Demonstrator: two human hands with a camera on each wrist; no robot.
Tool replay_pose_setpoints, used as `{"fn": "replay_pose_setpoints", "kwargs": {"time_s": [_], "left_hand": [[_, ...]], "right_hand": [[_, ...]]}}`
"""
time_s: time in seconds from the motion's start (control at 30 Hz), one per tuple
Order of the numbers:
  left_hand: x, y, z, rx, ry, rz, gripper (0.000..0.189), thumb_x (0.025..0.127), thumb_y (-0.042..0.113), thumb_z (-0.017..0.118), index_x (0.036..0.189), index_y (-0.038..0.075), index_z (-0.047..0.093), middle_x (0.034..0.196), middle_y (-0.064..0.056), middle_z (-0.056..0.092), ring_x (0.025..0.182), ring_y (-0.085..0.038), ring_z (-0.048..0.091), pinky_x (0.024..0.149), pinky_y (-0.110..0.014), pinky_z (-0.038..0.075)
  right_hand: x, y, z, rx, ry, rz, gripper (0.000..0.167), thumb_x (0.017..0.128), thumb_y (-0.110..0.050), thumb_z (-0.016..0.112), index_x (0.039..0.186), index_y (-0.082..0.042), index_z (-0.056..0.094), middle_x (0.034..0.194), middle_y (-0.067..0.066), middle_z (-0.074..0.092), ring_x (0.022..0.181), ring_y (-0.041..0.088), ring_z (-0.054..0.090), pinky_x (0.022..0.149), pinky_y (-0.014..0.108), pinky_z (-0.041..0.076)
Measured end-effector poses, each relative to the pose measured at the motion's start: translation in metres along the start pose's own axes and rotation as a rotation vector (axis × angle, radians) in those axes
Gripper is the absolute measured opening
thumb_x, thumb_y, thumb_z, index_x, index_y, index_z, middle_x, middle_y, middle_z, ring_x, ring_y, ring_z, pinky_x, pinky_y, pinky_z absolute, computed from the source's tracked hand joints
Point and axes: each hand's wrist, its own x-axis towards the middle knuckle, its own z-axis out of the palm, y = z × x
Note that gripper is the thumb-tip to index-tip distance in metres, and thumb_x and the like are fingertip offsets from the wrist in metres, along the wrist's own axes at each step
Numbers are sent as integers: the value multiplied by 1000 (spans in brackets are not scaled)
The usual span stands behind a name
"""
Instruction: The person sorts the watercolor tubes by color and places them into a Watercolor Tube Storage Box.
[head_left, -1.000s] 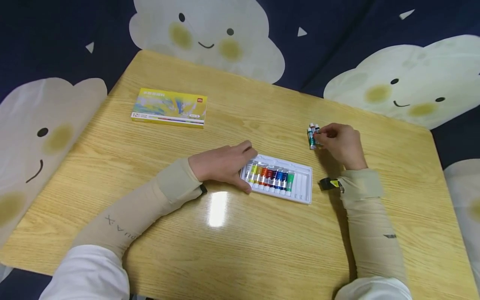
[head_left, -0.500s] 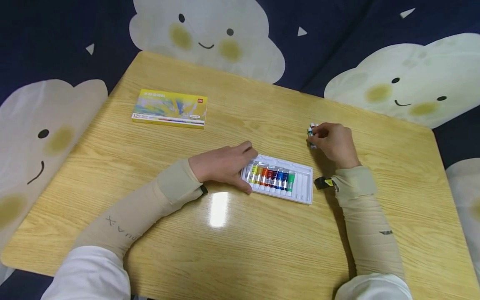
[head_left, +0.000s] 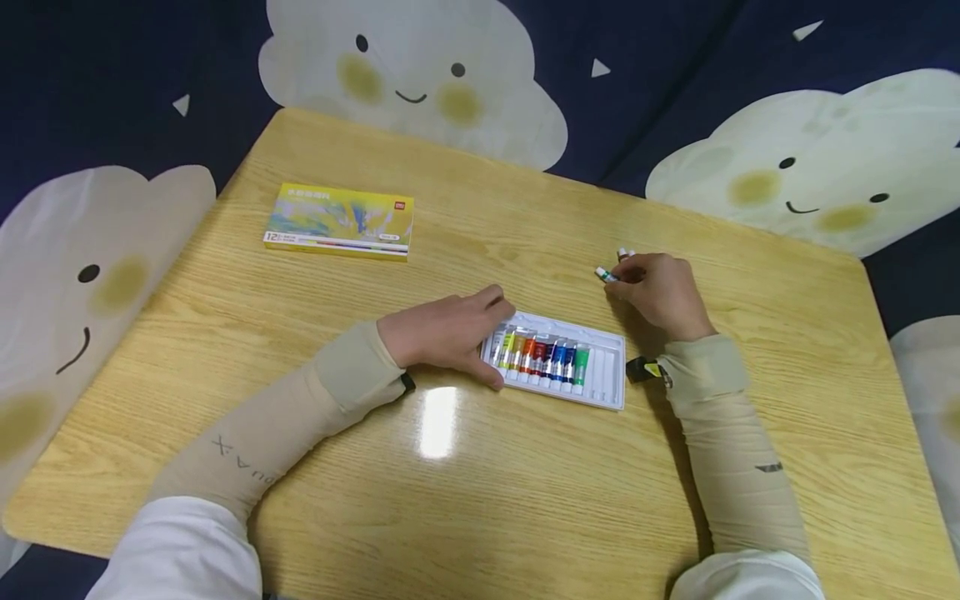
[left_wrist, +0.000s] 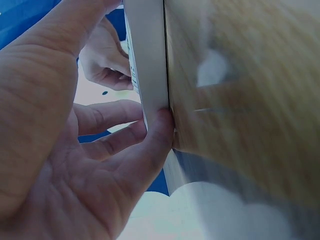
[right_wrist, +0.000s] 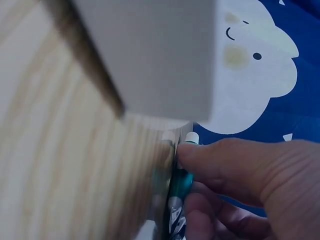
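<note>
My left hand [head_left: 448, 330] grips the left end of a white plastic tray [head_left: 617, 377], thumb on the near edge and fingers over the far one. In the left wrist view the tray's pale side [left_wrist: 149, 60] lies between thumb and fingers. A row of paint tubes [head_left: 558, 362], from white through yellow, red and blue to light green, fills most of it; slots at the right end hold none. Beyond the tray's right end, my right hand [head_left: 663, 290] pinches a dark green paint tube [head_left: 605, 274] with a white cap. More tubes [head_left: 623, 253] lie behind its fingers, mostly hidden.
A yellow paint box [head_left: 339, 221] lies at the back left of the wooden table [head_left: 480, 500]. Dark blue cloth with smiling clouds [head_left: 412, 75] hangs behind the table's far edge. A black strap end [head_left: 642, 369] sticks out from the right wrist.
My right hand has taken hold of the green tube and turned it, so its cap now points left, slightly nearer the tray. The left hand and tray have stayed put.
</note>
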Motion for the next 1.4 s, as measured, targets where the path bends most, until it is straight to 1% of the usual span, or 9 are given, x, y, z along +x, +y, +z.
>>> {"fn": "replay_pose_setpoints", "kwargs": {"time_s": [0.3,0.53,0.63,0.77,0.9,1.0,1.2,1.3,1.4], "left_hand": [[0,0,0,7,6,6,89,83,59,80,144,4,46,129,-9,48,91,-19,56,86,-34,55],[-1,2,0,1,12,15,86,82,58,81,140,4,48,125,-9,49,88,-19,56,83,-34,55],[-1,3,0,0,13,17,86,82,58,81,140,4,47,125,-9,48,87,-19,56,83,-34,55],[-2,2,1,1,15,20,87,82,58,81,140,4,47,125,-9,48,87,-19,56,83,-34,55],[-2,2,1,6,20,23,87,82,59,81,140,3,48,125,-9,48,88,-19,56,84,-34,55],[-2,2,1,11,22,27,87,82,58,81,140,3,48,125,-9,49,88,-19,56,84,-35,56],[-1,2,1,11,23,27,86,82,58,81,140,3,48,125,-9,49,88,-19,56,84,-35,56],[-2,2,1,15,25,27,86,82,58,81,139,3,48,125,-9,49,87,-19,56,83,-34,55],[-2,2,1,18,29,30,85,82,58,81,138,3,49,124,-9,49,86,-18,54,82,-34,55]], "right_hand": [[-3,-4,-3,-19,-64,1,17,91,-19,77,102,-7,81,103,18,77,89,30,72,73,32,49],[-4,-6,-2,-41,-59,3,23,96,-23,68,101,-4,81,107,21,75,91,30,71,73,32,48],[-5,-6,-2,-43,-54,-1,24,97,-25,70,97,-4,81,101,20,76,81,27,67,65,29,45],[-6,-6,-3,-41,-48,-12,22,95,-26,74,91,-5,82,92,17,76,69,19,57,57,26,39],[-7,-6,-4,-36,-48,-10,19,91,-27,79,87,-8,81,89,13,77,69,16,56,58,25,39],[-8,-6,-6,-27,-73,34,21,87,-29,82,89,-9,77,88,11,75,73,19,59,63,28,42],[-10,-7,-10,-19,-177,168,36,86,-37,83,98,-8,65,94,12,71,85,27,61,73,32,44],[-10,-8,-12,-21,-208,199,39,86,-37,82,101,-7,64,99,13,72,88,27,62,74,32,45],[-10,-9,-13,-15,-239,215,42,87,-36,82,110,-6,63,103,15,73,89,27,65,74,32,46]]}}
